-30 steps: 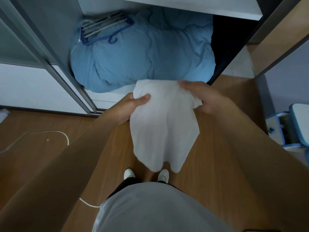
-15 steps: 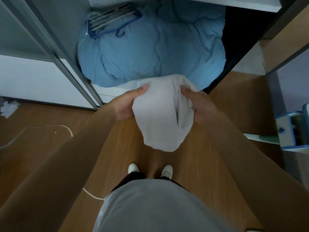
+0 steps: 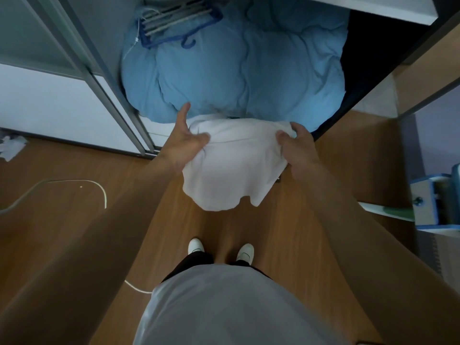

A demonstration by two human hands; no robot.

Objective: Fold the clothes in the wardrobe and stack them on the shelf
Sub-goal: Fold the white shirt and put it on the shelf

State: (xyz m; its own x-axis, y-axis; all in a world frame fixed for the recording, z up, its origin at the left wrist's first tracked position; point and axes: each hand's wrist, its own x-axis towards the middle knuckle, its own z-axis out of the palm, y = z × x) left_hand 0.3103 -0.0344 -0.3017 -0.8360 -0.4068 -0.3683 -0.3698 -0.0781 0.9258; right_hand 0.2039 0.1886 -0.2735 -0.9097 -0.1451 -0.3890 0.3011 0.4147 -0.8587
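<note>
At your far left a crumpled white scrap (image 3: pixel 11 146) lies on the wooden floor (image 3: pixel 293 220), and a white cable (image 3: pixel 74 181) loops near it, both well apart from your work. Past the sliding door (image 3: pixel 109 95), the wardrobe (image 3: pixel 104 26) stands open. Its bottom is filled by a blue duvet (image 3: pixel 236 70), with blue hangers (image 3: pixel 174 23) lying on the duvet's back left part.

Your left hand (image 3: pixel 185 143) holds the upper left corner of the white garment (image 3: pixel 231 168). The thumb presses the cloth against fingers hidden beneath it, while one finger sticks out straight towards the duvet, off the cloth. The garment hangs in the air between your hands, just in front of the duvet's near edge and above the floor, resting on nothing. Its top looks doubled over along a crease running hand to hand, and the bottom edge droops loose and uneven. Your right hand (image 3: pixel 297 148) grips the upper right corner, thumb on the front and fingers curled over the top edge.

I judge you are mid-fold, since the piece is not yet a tidy packet. The next move calls for bringing the hanging part up or the sides in, keeping both corners pinched so the crease does not slip, then squaring the edges. Only then does it go to the shelf (image 3: pixel 348 6), whose white board shows at the upper right. What lies on top of it cannot be seen. At far right stands a blue-and-white unit (image 3: pixel 433 200).
</note>
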